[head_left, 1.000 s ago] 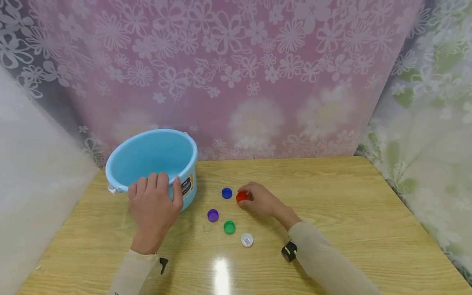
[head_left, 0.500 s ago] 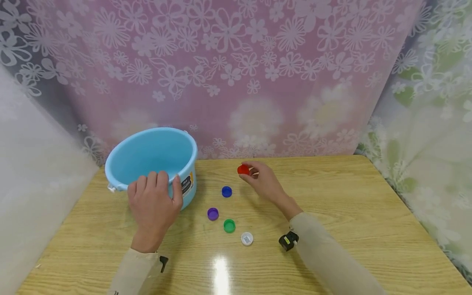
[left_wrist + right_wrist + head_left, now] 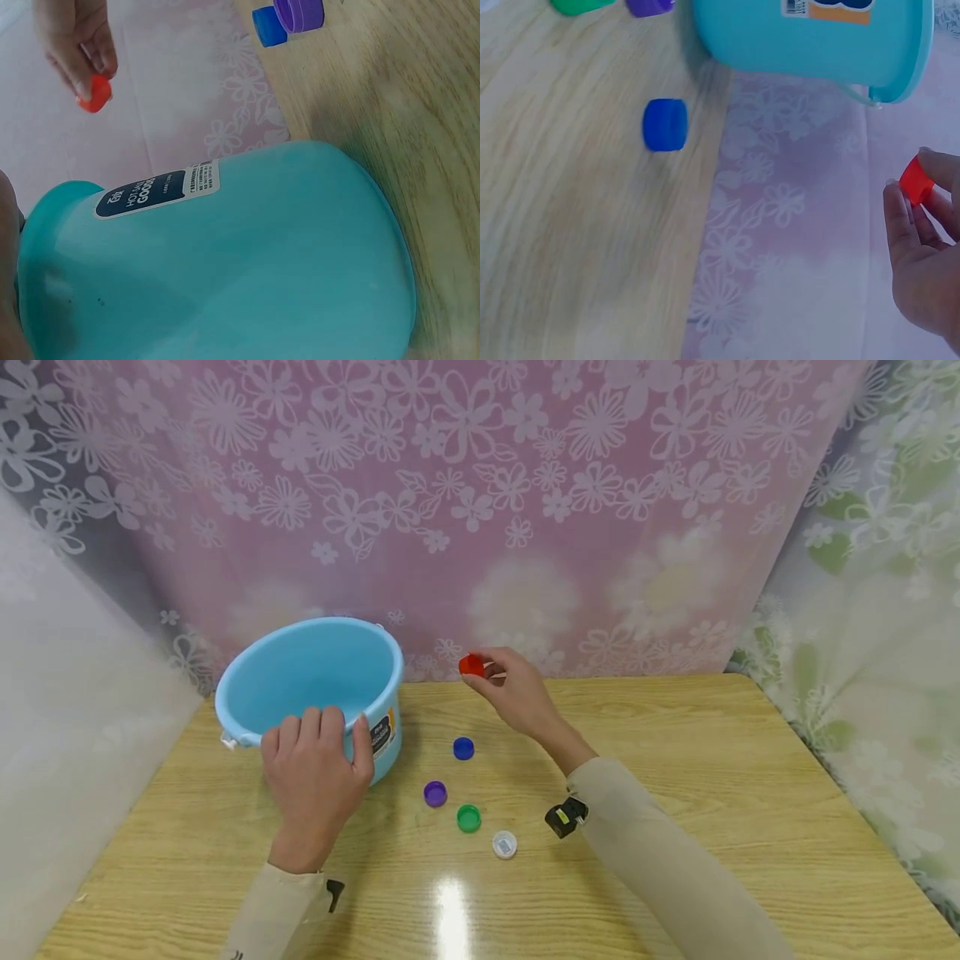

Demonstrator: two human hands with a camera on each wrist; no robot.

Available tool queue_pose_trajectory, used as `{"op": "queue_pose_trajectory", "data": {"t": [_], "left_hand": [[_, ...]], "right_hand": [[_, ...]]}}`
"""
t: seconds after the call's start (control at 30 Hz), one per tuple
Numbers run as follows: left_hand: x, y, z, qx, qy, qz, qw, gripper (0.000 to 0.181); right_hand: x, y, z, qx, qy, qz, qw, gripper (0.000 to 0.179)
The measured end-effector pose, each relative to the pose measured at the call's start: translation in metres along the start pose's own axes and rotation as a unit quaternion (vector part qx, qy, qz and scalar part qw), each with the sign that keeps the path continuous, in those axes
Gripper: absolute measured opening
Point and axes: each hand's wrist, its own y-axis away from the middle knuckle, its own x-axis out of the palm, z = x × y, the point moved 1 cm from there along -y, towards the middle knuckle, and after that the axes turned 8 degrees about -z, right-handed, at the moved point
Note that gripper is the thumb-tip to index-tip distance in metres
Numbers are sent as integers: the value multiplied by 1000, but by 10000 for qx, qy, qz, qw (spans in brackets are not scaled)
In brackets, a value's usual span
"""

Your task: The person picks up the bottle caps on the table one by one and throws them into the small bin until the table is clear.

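My left hand (image 3: 315,781) grips the near rim of a light blue bucket (image 3: 315,656), fingers over the edge and thumb along the rim. The bucket stands on the table's left side, and its label (image 3: 161,189) shows in the left wrist view. Between thumb and fingertips, my right hand (image 3: 517,693) pinches a red bottle cap (image 3: 471,666), held in the air to the right of the bucket. Below it on the table lie a blue cap (image 3: 463,748), a purple cap (image 3: 435,793), a green cap (image 3: 468,818) and a white cap (image 3: 505,844).
The wooden table (image 3: 712,793) ends at a pink flowered curtain (image 3: 517,510) along the back. Pale flowered cloth (image 3: 885,635) hangs on the right. A small black device (image 3: 566,817) sits on the right sleeve.
My right hand has lifted the red cap off the table, then raised it further and carried it leftward toward the bucket. The left hand has stayed on the rim.
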Motion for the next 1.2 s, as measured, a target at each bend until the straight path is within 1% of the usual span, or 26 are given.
{"op": "queue_pose_trajectory", "data": {"t": [0.2, 0.4, 0.53, 0.77, 0.87, 1.0, 1.1, 1.2], "left_hand": [[0, 1, 1, -10, -44, 81, 10000, 35], [0, 1, 1, -25, -25, 63, 10000, 34], [0, -1, 1, -28, 15, 58, 10000, 34], [0, 0, 1, -21, -22, 135, 9999, 34], [0, 0, 2, -27, -46, 181, 9998, 34], [0, 1, 2, -27, -59, 178, 9998, 33], [0, 1, 2, -30, -51, 170, 9998, 34], [2, 1, 2, -34, -43, 189, 9998, 34]], "right_hand": [[6, -15, 22, -166, -141, -131, 9997, 46], [13, -32, 41, -161, -337, -120, 9992, 46], [19, -37, 51, -224, -481, -42, 9986, 46], [36, -42, 63, -510, -526, 75, 9973, 44], [44, -43, 67, -505, -414, 220, 9976, 44], [56, -44, 70, -433, -151, 517, 9976, 46], [62, -44, 71, -558, 85, 643, 9963, 47], [65, -44, 73, -736, 400, 609, 9946, 46]]}}
